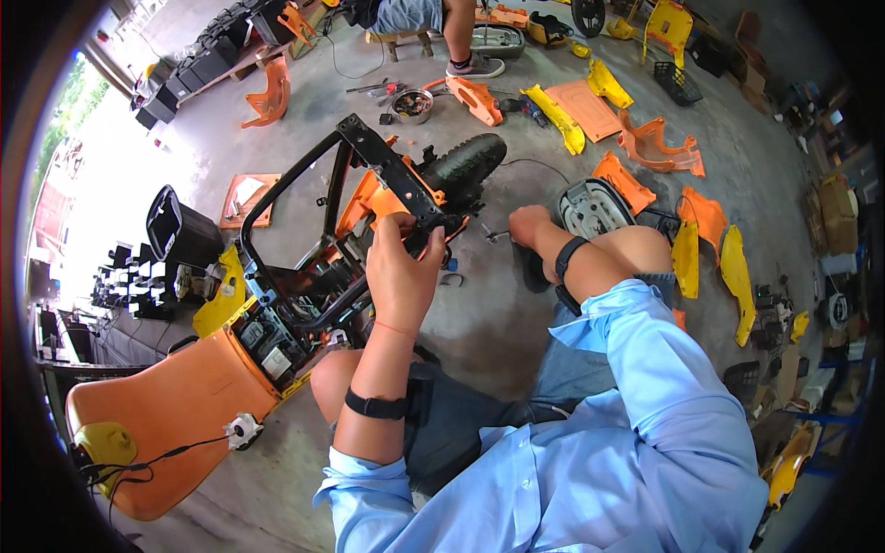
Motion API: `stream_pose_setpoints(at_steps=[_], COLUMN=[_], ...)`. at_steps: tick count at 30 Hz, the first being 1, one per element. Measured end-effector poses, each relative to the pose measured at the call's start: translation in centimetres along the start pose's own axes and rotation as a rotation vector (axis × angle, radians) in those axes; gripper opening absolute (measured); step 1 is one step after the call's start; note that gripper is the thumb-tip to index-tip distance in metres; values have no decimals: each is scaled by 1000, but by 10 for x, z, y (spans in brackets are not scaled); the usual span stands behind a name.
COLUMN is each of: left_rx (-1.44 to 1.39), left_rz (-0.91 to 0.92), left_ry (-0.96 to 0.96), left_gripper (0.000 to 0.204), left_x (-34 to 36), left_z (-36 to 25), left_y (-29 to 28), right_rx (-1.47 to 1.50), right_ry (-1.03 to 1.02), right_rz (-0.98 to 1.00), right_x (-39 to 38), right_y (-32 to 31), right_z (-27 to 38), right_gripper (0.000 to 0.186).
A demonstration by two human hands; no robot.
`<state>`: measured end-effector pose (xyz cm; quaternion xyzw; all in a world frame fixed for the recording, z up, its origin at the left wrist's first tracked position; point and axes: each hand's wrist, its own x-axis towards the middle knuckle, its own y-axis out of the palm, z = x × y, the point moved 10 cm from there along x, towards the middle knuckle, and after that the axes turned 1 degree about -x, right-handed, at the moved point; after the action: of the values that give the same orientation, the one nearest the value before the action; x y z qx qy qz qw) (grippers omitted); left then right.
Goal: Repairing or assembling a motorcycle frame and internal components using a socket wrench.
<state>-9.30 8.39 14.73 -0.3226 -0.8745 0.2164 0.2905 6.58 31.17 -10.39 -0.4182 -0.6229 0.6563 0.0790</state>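
Note:
My left hand (403, 267) is at the end of a black tubular scooter frame (344, 180), thumb and fingers closed around a small dark part there. The fingers partly hide that part, so I cannot make out its kind. To the right, away from the frame, my right hand (532, 227) is in a fist around a thin metal tool (499, 236), whose end points toward the frame. A black knobbly tyre (467, 163) lies just beyond my left hand. Orange body panels (373, 201) are fixed along the frame, and a large orange panel (175, 415) extends at the lower left.
Yellow and orange panels (584, 111) lie about the floor at the far right. Near my right knee sits a grey-and-black oval part (593, 210). A round metal bowl (411, 106) of small parts stands ahead. Another person's leg (458, 37) shows at the top.

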Motion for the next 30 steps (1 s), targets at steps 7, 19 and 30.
stream_pose_setpoints(at_steps=[7,19,30], left_rx=[45,90,162], left_rz=[151,187,198], left_ry=[-31,51,41], left_gripper=[48,54,55], left_x=[4,12,12], left_z=[4,6,7], left_y=[-3,-2,-1], right_rx=[66,100,41], right_ry=[31,80,53], right_rz=[-72,-122,-318], right_x=[11,-4,-3], right_y=[-4,-9,-18], right_z=[7,7,18], right_gripper=[25,26,19])
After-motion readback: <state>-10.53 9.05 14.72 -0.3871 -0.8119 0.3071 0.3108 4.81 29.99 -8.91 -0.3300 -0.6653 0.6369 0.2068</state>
